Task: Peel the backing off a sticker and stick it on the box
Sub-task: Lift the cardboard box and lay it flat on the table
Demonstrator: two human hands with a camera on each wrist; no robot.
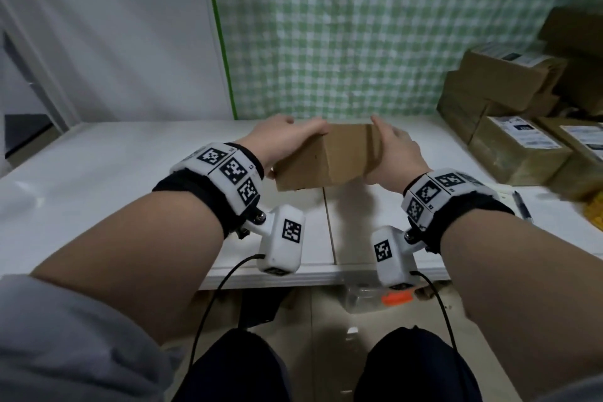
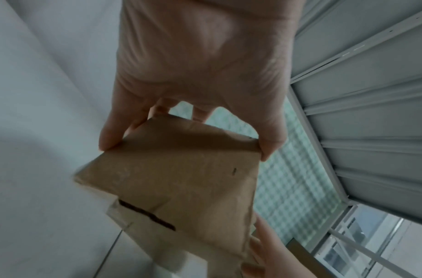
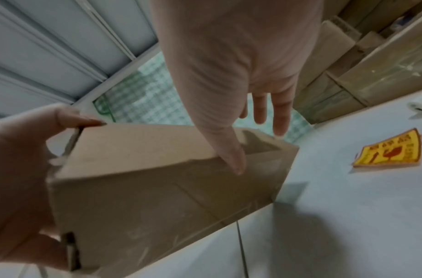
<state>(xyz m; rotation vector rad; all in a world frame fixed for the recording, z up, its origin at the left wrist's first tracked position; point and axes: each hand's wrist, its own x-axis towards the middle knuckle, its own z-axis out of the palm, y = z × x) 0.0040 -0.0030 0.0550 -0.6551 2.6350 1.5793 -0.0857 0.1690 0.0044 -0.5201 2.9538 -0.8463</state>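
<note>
A plain brown cardboard box [image 1: 326, 157] is held tilted just above the white table [image 1: 130, 166]. My left hand [image 1: 287, 137] grips its left end, thumb on one face and fingers on the opposite one [image 2: 110, 135]. My right hand [image 1: 388, 147] rests against the right end: the thumb lies on the box [image 3: 231, 156] and the other fingers [image 3: 281, 116] stretch straight past its corner. A yellow and red sticker [image 3: 390, 150] lies flat on the table to the right of the box [image 3: 157, 178], with no hand on it.
Several taped, labelled cardboard boxes [image 1: 515, 147] are stacked at the table's right, against the green checked wall. A pen [image 1: 522, 206] and something yellow [image 1: 596, 212] lie at the right edge. A seam [image 1: 329, 225] runs down the tabletop below the box.
</note>
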